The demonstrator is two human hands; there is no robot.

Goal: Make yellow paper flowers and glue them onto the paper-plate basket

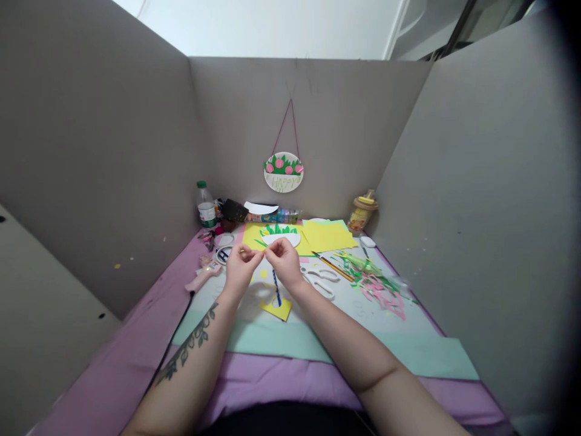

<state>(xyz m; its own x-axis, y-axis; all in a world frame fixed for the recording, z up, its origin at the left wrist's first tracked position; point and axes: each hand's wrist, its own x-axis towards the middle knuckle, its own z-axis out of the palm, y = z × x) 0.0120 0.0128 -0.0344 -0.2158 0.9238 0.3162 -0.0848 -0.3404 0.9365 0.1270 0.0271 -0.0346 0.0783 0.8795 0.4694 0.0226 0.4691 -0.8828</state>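
Note:
My left hand (244, 265) and my right hand (284, 261) meet at their fingertips above the middle of the table. Both are closed in a pinch, and whatever lies between the fingers is too small to make out. Just behind them is a white half-round plate piece (284, 240) with green paper leaves (280, 229) along its top, resting on yellow paper (252, 233). Below the hands, a blue patterned pen (276, 287) points toward a yellow paper scrap (282, 310). White-handled scissors (323, 280) lie beside my right wrist.
Green and pink paper scraps (381, 289) are heaped at right, near pencils (334, 266). A pink glue gun (204, 275) with a black cord lies at left. A bottle (206, 206) and a yellow jar (361, 212) stand behind. A decorated plate (284, 172) hangs on the grey wall.

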